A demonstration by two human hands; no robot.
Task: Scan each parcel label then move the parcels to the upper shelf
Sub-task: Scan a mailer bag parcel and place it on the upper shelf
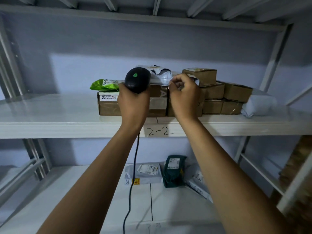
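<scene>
My left hand grips a black corded barcode scanner with a green light on its head, raised in front of the parcels on the upper shelf marked 2-2. My right hand is up at the stack with curled fingers pinching the edge of a white poly bag that lies on top of the brown boxes. A green bag lies on the large box at the left. On the lower shelf lie a white labelled bag, a dark green bag and another white bag.
Several small brown boxes are stacked at the right of the upper shelf, with a rolled white bag beside them. The scanner's cable hangs down over the lower shelf. Metal uprights frame both sides. Another shelf board runs overhead.
</scene>
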